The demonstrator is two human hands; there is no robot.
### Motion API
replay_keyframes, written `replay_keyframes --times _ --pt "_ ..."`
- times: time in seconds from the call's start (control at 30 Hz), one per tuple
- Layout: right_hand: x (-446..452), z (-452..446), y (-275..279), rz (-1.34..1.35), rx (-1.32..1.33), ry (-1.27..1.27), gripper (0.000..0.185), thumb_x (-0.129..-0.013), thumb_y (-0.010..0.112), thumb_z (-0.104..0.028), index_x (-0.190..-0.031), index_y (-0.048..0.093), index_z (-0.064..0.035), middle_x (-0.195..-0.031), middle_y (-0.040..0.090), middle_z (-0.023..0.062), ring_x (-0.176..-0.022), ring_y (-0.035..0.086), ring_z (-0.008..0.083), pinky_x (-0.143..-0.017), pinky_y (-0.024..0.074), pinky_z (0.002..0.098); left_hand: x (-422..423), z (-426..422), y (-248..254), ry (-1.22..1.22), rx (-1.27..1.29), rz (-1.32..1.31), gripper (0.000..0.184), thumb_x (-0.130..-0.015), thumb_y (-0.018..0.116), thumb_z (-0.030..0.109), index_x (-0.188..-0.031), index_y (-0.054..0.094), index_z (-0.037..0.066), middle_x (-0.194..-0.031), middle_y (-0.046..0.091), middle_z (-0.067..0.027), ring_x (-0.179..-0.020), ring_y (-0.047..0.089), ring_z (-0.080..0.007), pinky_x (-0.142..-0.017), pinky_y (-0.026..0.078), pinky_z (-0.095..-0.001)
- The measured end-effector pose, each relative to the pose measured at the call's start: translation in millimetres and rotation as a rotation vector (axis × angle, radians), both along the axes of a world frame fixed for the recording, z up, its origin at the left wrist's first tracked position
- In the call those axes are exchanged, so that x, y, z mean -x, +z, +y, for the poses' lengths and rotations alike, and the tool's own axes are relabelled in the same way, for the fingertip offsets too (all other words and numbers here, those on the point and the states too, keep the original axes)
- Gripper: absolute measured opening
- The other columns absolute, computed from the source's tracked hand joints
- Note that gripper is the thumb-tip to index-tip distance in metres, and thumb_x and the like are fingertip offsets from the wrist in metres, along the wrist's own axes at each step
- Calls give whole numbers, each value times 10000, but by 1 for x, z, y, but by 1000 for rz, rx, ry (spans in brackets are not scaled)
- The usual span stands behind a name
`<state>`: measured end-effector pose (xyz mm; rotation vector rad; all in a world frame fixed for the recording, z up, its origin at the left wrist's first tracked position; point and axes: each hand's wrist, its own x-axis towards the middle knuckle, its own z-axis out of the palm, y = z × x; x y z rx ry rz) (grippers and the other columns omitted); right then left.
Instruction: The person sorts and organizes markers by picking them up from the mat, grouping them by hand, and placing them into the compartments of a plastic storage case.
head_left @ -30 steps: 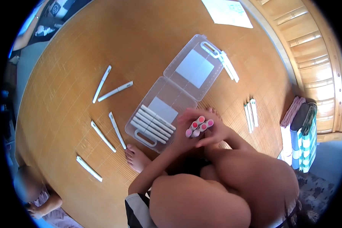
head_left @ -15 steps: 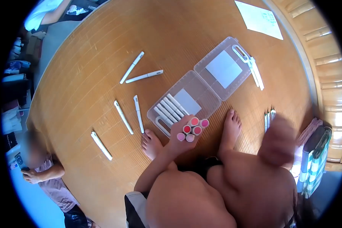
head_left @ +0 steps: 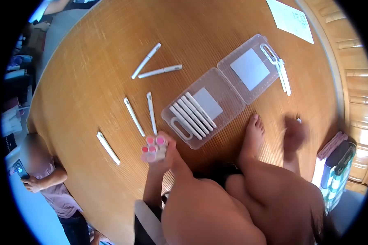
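Note:
My left hand is closed around a bundle of several white markers, their red and pink ends facing up, in front of my left foot. Out to the right, beside my right foot, my right hand is smeared by motion, so its fingers cannot be read. A small bit of a marker shows at its far edge. Between the hands lies an open clear plastic case. Several white markers rest side by side in its near half, next to the handle slot.
Loose white markers lie at left, one being the marker. More markers lie by the case's far handle. A printed sheet is at the back right, folded cloths at right. At left a person holds a phone.
My left hand has moved left with its bundle, uncovering the markers in the case. My right hand has gone from above my knee to the markers on the right, covering most of them.

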<state>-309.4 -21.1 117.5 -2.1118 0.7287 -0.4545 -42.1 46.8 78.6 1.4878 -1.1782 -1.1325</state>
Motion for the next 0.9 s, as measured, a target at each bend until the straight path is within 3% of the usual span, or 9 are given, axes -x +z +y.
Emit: replay_keyframes --times 0.1,0.13,0.17,0.27,0.37,0.47,0.6,0.73,0.9 --pt "11 23 -63 531 -228 88 297 -795 482 -249 -1045 540 -100 -902 555 166 -844 504 297 -755 367 315 -9 16 -29 -205 301 -535 195 -709 569 107 -893 555 46 -793 560 -119 -740 537 -215 -641 416 -310" --pt "12 15 -76 681 -275 23 289 -802 474 -249 -1039 548 -102 -893 559 167 -836 508 298 -749 370 314 -4 -3 -24 -253 51 -353 296 -709 594 170 -976 544 54 -825 573 -139 -759 553 -213 -646 430 -309" --pt "14 3 -76 677 -250 -86 282 -809 466 -248 -1034 556 -104 -885 563 167 -828 512 300 -744 373 313 0 -31 -9 -223 -408 -292 251 -720 591 167 -928 547 32 -775 578 -118 -677 557 -209 -602 438 -309" --pt "-6 -36 -8 89 -94 -217 296 -805 479 -255 -1025 551 -71 -827 566 151 -790 512 270 -724 380 304 3 -65 38 -72 24 -161 214 -696 620 99 -872 542 6 -745 580 -93 -624 545 -159 -560 435 -267" --pt "-16 -29 50 -177 -156 141 313 -813 472 -250 -1052 526 -56 -782 558 128 -743 501 234 -687 376 288 23 -66 63 -37 -14 103 276 -683 629 57 -930 522 -4 -862 567 -93 -712 531 -124 -594 434 -244" --pt "-9 7 24 31 -402 529 331 -820 465 -245 -1079 500 -41 -737 549 106 -696 490 199 -651 373 271 47 -64 27 -12 -223 217 405 -687 640 93 -1040 470 -9 -943 556 -102 -779 526 -118 -624 434 -237" --pt "-16 -8 36 -171 -442 106 358 -830 455 -238 -1115 466 -20 -677 538 77 -633 475 151 -602 368 249 46 -30 36 -59 -147 392 457 -688 654 158 -1058 449 -14 -914 561 -101 -773 532 -126 -629 434 -248" --pt "-37 -14 41 -292 -535 -310 387 -840 445 -231 -1151 432 0 -618 526 47 -570 461 104 -553 364 227 51 -49 38 -122 20 126 344 -703 630 136 -994 495 10 -783 577 -104 -701 565 -176 -600 437 -263" --pt "-46 -21 32 -281 -520 -333 383 -784 550 -151 -1111 445 17 -539 490 52 -495 435 82 -480 348 229 53 -56 39 -264 9 23 209 -719 604 123 -878 494 45 -684 558 -125 -611 554 -265 -544 426 -296"
